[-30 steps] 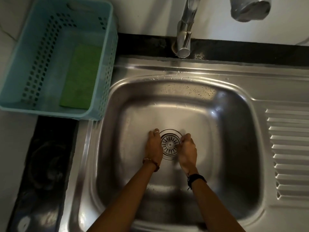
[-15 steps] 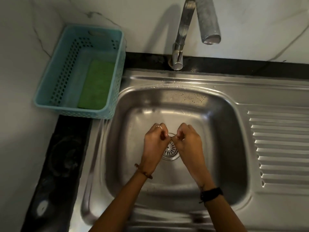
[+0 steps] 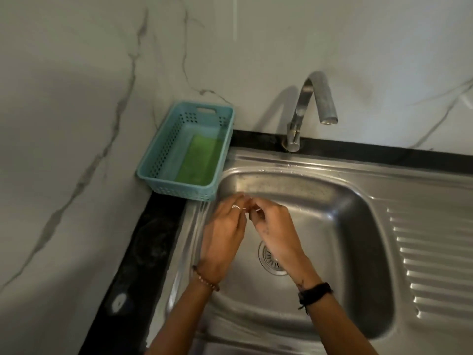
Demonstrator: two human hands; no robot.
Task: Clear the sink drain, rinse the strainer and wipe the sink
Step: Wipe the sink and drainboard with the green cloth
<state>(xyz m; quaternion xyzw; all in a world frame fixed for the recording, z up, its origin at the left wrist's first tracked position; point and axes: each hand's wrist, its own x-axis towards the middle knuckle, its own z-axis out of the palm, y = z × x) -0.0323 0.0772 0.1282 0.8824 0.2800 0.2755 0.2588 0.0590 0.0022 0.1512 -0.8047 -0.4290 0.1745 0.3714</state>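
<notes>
The steel sink (image 3: 340, 226) has its round slotted strainer (image 3: 267, 260) seated in the drain, partly hidden by my right wrist. Both hands are raised above the basin's back left part, close together. My left hand (image 3: 222, 231), with a ring on one finger, and my right hand (image 3: 275, 230) have their fingertips pinched toward each other. A thin pale strand (image 3: 252, 208) glints between them; it is too small to tell what it is.
A curved tap (image 3: 307, 108) stands behind the basin, with no water running. A teal perforated basket (image 3: 163, 152) holding a green scrub pad (image 3: 201, 160) sits on the black counter (image 3: 143, 252) at the left. The ribbed drainboard (image 3: 435, 252) lies to the right.
My hands lifted from either side of the strainer and came up toward the basin's back left, fingertips pinched together. The view pulled back and tilted up.
</notes>
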